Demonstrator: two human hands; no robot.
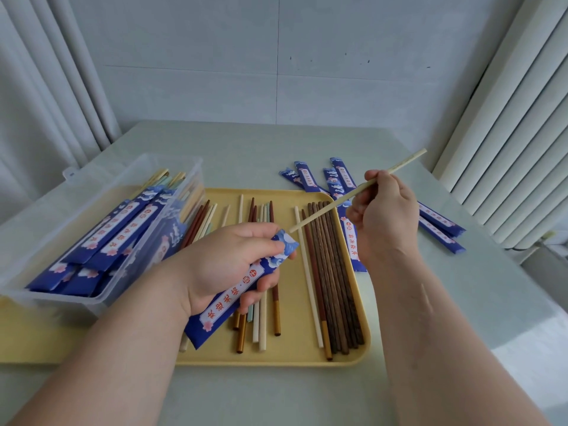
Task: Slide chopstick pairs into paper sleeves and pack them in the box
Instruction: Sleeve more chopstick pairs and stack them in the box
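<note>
On the pale table (445, 302) the clear box (46, 298) is partly filled with sleeved pairs, many loose chopsticks (332, 272) remain on the yellow tray (292, 342), the left hand (221, 265) grips a blue paper sleeve (233, 293), and the right hand (384, 216) pinches a pale chopstick (325, 210).

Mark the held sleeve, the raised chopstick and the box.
sleeve (229, 302): head view, white label strip mid-length.
chopstick (322, 212): head view, bare shaft toward its lower tip.
box (76, 304): head view, near front wall.

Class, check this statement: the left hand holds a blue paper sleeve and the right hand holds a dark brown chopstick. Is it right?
Not quite. In the head view the left hand does hold a blue paper sleeve, but the chopstick in the right hand is pale cream, not dark brown.
</note>
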